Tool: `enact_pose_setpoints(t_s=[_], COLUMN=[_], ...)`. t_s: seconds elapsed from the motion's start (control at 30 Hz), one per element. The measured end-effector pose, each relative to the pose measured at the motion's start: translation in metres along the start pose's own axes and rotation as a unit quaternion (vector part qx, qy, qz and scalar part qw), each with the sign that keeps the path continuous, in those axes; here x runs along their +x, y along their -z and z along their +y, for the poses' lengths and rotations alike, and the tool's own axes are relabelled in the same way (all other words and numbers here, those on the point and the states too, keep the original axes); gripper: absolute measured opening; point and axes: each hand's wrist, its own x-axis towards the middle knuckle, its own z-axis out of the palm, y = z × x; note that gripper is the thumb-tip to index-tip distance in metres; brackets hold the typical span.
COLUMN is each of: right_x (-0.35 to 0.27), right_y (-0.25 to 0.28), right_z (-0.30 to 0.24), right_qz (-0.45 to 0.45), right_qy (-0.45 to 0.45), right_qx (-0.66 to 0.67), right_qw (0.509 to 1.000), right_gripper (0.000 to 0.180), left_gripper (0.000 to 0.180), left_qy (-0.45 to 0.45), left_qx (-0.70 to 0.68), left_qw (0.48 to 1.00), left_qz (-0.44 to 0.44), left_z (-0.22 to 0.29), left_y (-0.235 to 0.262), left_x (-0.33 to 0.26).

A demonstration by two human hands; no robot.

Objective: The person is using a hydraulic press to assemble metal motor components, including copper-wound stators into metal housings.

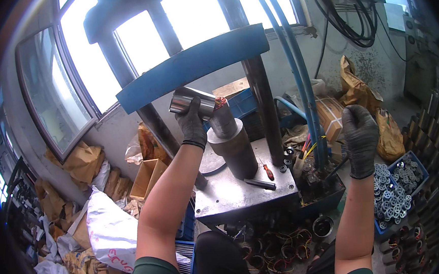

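My left hand (192, 123), in a dark grey glove, grips a shiny metal motor housing (196, 104) from below. The housing lies tilted on its side, and red windings show at its right end. That end is close to the top of a stepped steel post (233, 146) standing on the press's metal table (218, 195); whether they touch I cannot tell. My right hand (360, 140), gloved alike, is raised at the right with its fingers curled closed. Anything inside them is hidden. A dark lever (337, 167) points up toward its wrist.
A blue press crossbeam (194, 67) spans above the post between thick columns. On the table lie a red-handled screwdriver (268, 172) and a dark metal bar (260, 184). Blue bins (420, 176) of small metal parts stand right; wound stators (276, 252) lie below. Bags and cardboard crowd the left.
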Motion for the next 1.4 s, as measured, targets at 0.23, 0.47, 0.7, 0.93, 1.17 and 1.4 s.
enact_pose_setpoints(t_s=[0.23,0.47,0.7,0.93,1.17,1.4], right_x=[-0.002,0.0,-0.002,-0.004,-0.011,-0.031], right_y=[-0.003,0.001,0.011,0.016,0.026,0.067], right_z=[0.003,0.006,-0.011,-0.018,-0.024,-0.047], right_qz=[-0.009,-0.058,-0.108,-0.157,-0.235,-0.371], right_qy=[-0.021,-0.02,-0.031,-0.035,-0.077,0.028], right_qx=[0.032,0.01,-0.036,-0.039,-0.039,-0.159], right_qw=[0.999,0.998,0.993,0.986,0.968,0.914], right_gripper=[0.024,0.018,0.018,0.023,0.03,0.039], left_gripper=[0.071,0.067,0.069,0.072,0.075,0.094], left_qy=[0.027,-0.015,-0.037,-0.075,-0.123,-0.072], left_qx=[0.066,0.183,0.199,0.168,0.165,0.136], left_qw=[0.996,0.976,0.966,0.965,0.959,0.969], left_qz=[-0.057,-0.12,-0.16,-0.187,-0.194,-0.193], left_z=[0.002,0.02,0.01,-0.003,-0.011,-0.05], left_y=[-0.009,-0.038,-0.04,-0.036,-0.034,0.0], left_x=[0.024,0.022,0.031,0.036,0.034,-0.003])
